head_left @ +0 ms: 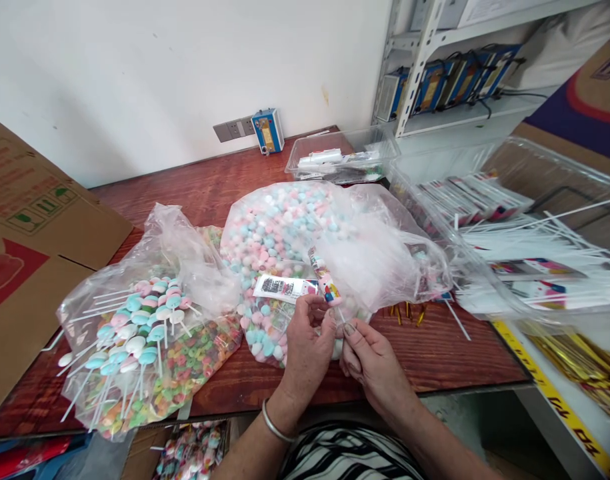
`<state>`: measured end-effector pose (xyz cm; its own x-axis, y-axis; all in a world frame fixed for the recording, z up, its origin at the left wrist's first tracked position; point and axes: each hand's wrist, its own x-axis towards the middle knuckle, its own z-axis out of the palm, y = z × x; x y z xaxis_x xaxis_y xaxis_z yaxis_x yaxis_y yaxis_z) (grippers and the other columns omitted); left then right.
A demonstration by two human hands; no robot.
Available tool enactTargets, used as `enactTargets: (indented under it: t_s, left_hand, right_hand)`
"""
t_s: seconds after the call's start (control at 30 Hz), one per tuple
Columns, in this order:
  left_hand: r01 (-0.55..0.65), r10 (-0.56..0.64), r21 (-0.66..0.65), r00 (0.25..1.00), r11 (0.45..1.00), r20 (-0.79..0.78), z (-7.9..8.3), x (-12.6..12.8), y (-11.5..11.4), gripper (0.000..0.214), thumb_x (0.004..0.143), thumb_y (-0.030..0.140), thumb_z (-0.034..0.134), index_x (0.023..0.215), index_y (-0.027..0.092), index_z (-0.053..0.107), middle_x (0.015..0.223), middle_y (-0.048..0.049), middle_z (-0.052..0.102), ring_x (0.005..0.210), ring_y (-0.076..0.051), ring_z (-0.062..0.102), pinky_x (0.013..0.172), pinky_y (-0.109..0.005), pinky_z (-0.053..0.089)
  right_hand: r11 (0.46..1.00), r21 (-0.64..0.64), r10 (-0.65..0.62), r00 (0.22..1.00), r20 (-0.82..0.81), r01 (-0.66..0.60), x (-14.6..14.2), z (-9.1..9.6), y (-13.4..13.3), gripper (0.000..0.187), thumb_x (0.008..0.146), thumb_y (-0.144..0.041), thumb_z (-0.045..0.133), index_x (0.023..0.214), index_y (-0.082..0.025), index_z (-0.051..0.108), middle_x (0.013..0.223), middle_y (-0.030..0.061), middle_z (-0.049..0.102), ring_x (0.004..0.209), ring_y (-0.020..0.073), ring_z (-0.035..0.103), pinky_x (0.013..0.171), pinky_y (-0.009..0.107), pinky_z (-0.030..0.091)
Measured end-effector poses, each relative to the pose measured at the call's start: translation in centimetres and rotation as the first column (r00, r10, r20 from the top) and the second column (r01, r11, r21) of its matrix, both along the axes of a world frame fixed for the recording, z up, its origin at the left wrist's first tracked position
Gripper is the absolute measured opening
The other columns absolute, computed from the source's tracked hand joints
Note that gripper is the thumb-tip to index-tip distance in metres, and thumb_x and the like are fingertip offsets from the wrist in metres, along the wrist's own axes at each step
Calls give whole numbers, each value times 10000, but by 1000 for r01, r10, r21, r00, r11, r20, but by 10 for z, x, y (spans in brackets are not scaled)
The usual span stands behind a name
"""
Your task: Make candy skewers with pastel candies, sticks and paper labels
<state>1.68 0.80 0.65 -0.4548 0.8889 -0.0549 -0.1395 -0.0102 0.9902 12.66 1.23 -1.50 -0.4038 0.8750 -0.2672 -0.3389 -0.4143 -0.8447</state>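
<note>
In front of me, a candy stick in a printed wrapper [325, 280] stands tilted, its white stick pointing down toward me. My left hand [309, 337] is closed around the wrapper's lower end, thumb and fingers together. Thumb and forefinger of my right hand [369, 352] pinch the white stick just below the wrapper; the rest of the fingers curl underneath. Behind them lies a large clear bag [279, 233] of pink, blue and white candies. A flat white printed sleeve [285, 288] rests on that bag, just beyond my left fingers.
Left, marshmallow-like candies on sticks [145, 333] lie on a bag of colourful rings [199, 353]. A cardboard box [39, 220] borders that side. Right, a clear bin [529, 310] holds white sticks and printed sleeves. Gold ties [575, 360] lie nearby. Another clear tray [289, 167] stands behind.
</note>
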Motion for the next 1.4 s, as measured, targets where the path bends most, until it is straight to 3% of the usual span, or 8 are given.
enactTargets:
  t_s: [0.17, 0.47, 0.6, 0.87, 1.07, 1.13, 1.27, 1.4]
  left_hand:
    - [-78, 85, 38, 959, 996, -272, 3, -5, -3, 240, 707, 94, 717, 899, 238, 713, 872, -41, 675, 805, -176, 581, 799, -247, 430]
    - [-76, 95, 57, 834, 996, -544, -3, -12, 3, 130, 713, 147, 711, 798, 246, 714, 749, -43, 636, 729, -196, 552, 763, -268, 399]
    - [-18, 35, 33, 754, 999, -656, -6, -14, 3, 107, 738, 157, 676, 787, 252, 689, 740, -39, 623, 730, -203, 546, 763, -289, 391]
    - [130, -51, 63, 722, 990, -690, -8, -15, -1, 53, 765, 186, 662, 765, 239, 661, 717, -44, 600, 721, -200, 551, 746, -299, 396]
    - [285, -44, 72, 381, 956, -923, -16, -11, -4, 60, 889, 203, 508, 849, 197, 553, 739, -39, 594, 706, -197, 549, 650, -303, 404]
    - [310, -33, 75, 328, 948, -944, -18, -10, -4, 45, 895, 185, 492, 865, 189, 526, 755, -42, 597, 718, -194, 552, 657, -305, 419]
    - [332, -9, 101, 316, 938, -949, -19, -9, -4, 54, 879, 142, 482, 883, 186, 513, 777, -47, 600, 744, -194, 557, 682, -309, 440]
    - [229, 54, 155, 393, 961, -918, -20, -16, -3, 81, 860, 129, 502, 918, 183, 521, 779, -35, 598, 723, -176, 560, 672, -287, 449]
  right_hand:
    - [996, 88, 19, 996, 87, -26, 1, -3, -2, 375, 876, -554, 548, 752, -205, 486, 459, -110, 332, 399, 63, 236, 388, 196, 208]
    - [975, 207, 32, 974, 222, -79, 2, -3, -2, 381, 917, -534, 484, 716, -214, 433, 516, -90, 347, 442, 75, 271, 409, 217, 212]
    - [981, 186, 24, 978, 208, -64, 0, -3, -2, 384, 906, -552, 491, 723, -221, 425, 508, -94, 339, 434, 77, 270, 401, 217, 209]
    - [984, 175, 6, 981, 192, -40, 1, -9, 3, 358, 899, -538, 508, 764, -208, 478, 544, -86, 323, 454, 78, 261, 400, 202, 221]
    - [966, 259, -44, 973, 226, -17, 7, -9, 11, 309, 890, -468, 552, 780, -180, 565, 716, -10, 511, 633, 119, 442, 547, 213, 407]
    - [965, 261, -59, 973, 222, -2, 7, -9, 15, 301, 871, -467, 578, 780, -180, 582, 737, 0, 544, 694, 141, 487, 603, 227, 438]
    - [992, 118, -51, 994, 92, 40, 4, -7, 21, 308, 793, -486, 668, 786, -189, 585, 694, -18, 549, 649, 129, 503, 582, 225, 442]
    - [996, -46, 79, 997, -11, -80, 4, -1, 17, 331, 819, -518, 638, 827, -197, 554, 526, -104, 383, 388, 44, 280, 388, 170, 272]
